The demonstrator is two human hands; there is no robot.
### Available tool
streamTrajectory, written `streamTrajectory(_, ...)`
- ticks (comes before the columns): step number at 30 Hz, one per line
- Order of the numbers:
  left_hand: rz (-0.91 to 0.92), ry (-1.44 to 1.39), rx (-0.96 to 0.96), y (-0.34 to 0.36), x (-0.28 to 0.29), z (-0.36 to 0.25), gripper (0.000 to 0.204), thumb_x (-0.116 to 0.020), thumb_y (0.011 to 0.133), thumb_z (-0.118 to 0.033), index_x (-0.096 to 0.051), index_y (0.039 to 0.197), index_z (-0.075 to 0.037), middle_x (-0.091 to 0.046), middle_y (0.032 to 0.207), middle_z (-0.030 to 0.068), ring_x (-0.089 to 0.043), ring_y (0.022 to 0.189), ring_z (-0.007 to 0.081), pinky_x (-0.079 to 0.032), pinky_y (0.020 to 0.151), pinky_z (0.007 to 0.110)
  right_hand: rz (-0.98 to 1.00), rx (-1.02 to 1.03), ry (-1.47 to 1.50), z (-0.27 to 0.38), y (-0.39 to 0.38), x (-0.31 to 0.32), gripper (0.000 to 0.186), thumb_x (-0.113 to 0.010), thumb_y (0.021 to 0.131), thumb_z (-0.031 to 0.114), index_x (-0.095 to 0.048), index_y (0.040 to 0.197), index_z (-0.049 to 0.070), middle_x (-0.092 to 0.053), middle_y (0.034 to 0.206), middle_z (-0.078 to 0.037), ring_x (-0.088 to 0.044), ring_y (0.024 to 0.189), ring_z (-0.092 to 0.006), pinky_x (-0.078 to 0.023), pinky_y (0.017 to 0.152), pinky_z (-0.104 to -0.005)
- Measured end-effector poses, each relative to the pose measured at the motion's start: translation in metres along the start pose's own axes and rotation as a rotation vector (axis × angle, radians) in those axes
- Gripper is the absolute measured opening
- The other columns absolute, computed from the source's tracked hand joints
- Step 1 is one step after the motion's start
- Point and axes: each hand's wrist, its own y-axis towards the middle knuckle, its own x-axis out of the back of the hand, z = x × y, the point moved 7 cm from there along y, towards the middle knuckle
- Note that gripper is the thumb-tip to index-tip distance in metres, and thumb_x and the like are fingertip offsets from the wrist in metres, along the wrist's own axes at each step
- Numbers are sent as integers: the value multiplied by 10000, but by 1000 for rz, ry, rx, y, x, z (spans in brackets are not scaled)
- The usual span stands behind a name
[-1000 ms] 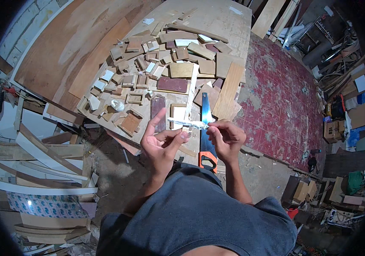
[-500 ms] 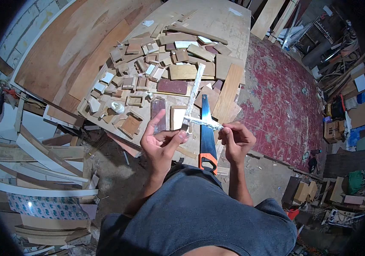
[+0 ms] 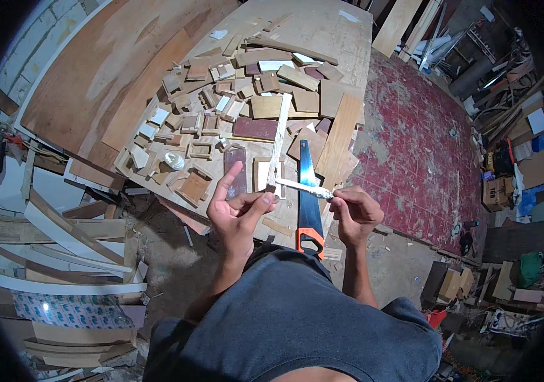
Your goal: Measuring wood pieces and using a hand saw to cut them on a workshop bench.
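A narrow wooden strip [image 3: 280, 137], its face smeared with a white paste, points away from me. My left hand [image 3: 235, 215] pinches its near end between thumb and fingers, with the index finger raised. In my right hand [image 3: 357, 213] is a short, thin stick [image 3: 305, 188] coated in white, gripped at its right end. The stick's left tip meets or lies very close to the strip just above my left fingertips. Below the hands, a handsaw [image 3: 310, 200] with a blue blade and orange-and-black handle lies along the table's near side.
The worktable [image 3: 323, 28] carries several wood offcuts and small box-like wooden pieces [image 3: 193, 186]. Among them stands a small white container [image 3: 174, 161]. A long plank [image 3: 340, 137] lies right of the saw. Large boards [image 3: 113, 70] lean at left; red worn flooring [image 3: 412, 146] spreads at right.
The wooden strip has turned in my left hand, its far end swinging left. The white-coated stick tilts slightly more downward to the right. Both hands stay nearly in place.
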Motion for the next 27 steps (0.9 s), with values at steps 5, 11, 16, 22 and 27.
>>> streamTrajectory(5, -17, 22, 2, -1, -3, -2, 677, -701, 816, 83, -380, 1412, 109, -727, 807, 153, -726, 744, 183, -619, 721, 298, 71, 237, -189, 14, 7, -7, 178, -728, 770, -107, -730, 927, -24, -715, 819, -120, -702, 719, -170, -544, 627, -259)
streamTrajectory(11, -37, 5, 9, 0, 3, 1, 687, -723, 827, 78, -359, 1410, 103, -728, 858, 198, -725, 781, 188, -609, 755, 302, 174, 232, -219, 18, 5, -11, 201, -762, 737, -90, -735, 909, 11, -711, 791, -115, -706, 712, -184, -550, 619, -274)
streamTrajectory(16, -53, 22, 10, 0, 4, 2, 680, -717, 832, 80, -358, 1410, 105, -727, 860, 197, -725, 787, 185, -607, 761, 298, 208, 228, -218, 16, 2, -9, 187, -784, 731, -83, -727, 887, 5, -706, 769, -112, -694, 687, -179, -540, 617, -269)
streamTrajectory(22, -23, 73, 8, -1, -1, 0, 678, -709, 834, 88, -352, 1410, 115, -727, 855, 196, -725, 789, 182, -605, 763, 295, 0, 175, -131, 9, 7, 0, 181, -772, 735, -90, -728, 886, 0, -708, 773, -115, -694, 696, -184, -537, 625, -267)
streamTrajectory(27, -27, 86, -8, -1, -2, -1, 675, -706, 832, 96, -355, 1409, 119, -728, 850, 195, -724, 784, 176, -601, 758, 285, 172, 233, -232, 13, 10, -13, 231, -767, 724, -81, -752, 920, 40, -724, 818, -108, -710, 726, -183, -551, 632, -271)
